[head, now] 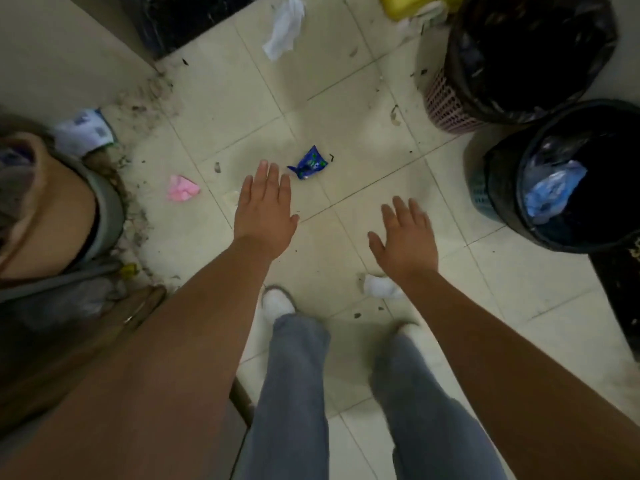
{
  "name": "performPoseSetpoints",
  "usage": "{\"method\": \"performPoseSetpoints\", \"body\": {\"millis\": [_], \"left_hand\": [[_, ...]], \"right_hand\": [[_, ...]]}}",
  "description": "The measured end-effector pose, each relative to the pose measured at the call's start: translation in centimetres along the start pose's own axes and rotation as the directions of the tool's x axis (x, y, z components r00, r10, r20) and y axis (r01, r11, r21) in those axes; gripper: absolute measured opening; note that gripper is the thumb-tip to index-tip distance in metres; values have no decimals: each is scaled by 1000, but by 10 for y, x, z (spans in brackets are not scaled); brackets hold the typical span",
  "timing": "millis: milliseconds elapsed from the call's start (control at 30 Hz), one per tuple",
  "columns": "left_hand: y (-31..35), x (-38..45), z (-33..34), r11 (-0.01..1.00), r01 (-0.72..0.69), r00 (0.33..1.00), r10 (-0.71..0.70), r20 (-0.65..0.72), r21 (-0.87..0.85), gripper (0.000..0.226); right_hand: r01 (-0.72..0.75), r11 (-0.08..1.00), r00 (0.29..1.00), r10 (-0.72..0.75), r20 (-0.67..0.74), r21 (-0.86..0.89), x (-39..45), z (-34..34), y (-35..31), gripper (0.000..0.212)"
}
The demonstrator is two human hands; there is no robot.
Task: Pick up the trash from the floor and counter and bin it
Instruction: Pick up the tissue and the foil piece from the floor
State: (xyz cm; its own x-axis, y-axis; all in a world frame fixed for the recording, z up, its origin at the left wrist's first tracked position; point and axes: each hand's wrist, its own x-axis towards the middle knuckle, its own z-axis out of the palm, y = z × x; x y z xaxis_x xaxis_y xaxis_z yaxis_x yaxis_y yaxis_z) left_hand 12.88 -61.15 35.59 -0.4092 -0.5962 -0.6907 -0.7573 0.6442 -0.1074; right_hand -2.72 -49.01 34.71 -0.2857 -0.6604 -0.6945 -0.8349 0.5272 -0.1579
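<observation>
A crumpled blue wrapper point(308, 163) lies on the tiled floor just beyond the fingertips of my left hand point(265, 209), which is flat, open and holds nothing. My right hand point(405, 239) hovers open and bare to the right of it. A pink crumpled piece point(181, 188) lies left of my left hand. White tissue point(285, 27) sits farther off at the top, and a small white wad point(379, 286) lies under my right wrist. A black-lined bin point(568, 174) holding a blue bag stands at the right, with a second lined bin point(519, 53) behind it.
A white and blue packet point(85, 131) lies by the dusty wall corner at left. A person's head and shoulder fill the left edge. A yellow object point(401, 6) sits at the top beside the far bin. My legs and white shoes stand at the bottom centre.
</observation>
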Motion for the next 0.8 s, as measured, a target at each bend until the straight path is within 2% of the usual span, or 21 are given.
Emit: {"method": "performPoseSetpoints", "body": {"millis": [100,233,333,400,500,600,633,733,800], "left_hand": [[6,39,51,997,-64,997,66,39,-46,66],[20,47,73,989,-122,992,122,-6,-79,66],[49,79,142,976,-199,978,203,45,-84,67],[67,100,185,968,-236,967,243,82,-81,66],[91,126,242,962,-253,954,265,139,-102,65],[108,137,285,947,-288,932,311,184,-139,64],[113,139,294,942,-302,925,327,195,-147,64],[128,142,309,928,-330,909,361,209,-171,62],[137,139,312,923,-329,907,368,204,-201,62]], "right_hand": [[-117,993,987,115,114,14,23,66,-4,48],[-153,988,972,154,177,-16,29,104,10,35],[-183,978,949,201,244,-96,59,173,37,34],[-211,971,941,233,246,-112,77,223,57,40],[-284,949,927,308,215,-136,95,285,82,60],[-421,894,878,445,175,-155,110,321,104,76],[-455,878,866,475,153,-149,114,328,112,72],[-469,872,874,481,67,-142,121,333,131,36],[-452,888,890,455,17,-82,120,329,138,30]]}}
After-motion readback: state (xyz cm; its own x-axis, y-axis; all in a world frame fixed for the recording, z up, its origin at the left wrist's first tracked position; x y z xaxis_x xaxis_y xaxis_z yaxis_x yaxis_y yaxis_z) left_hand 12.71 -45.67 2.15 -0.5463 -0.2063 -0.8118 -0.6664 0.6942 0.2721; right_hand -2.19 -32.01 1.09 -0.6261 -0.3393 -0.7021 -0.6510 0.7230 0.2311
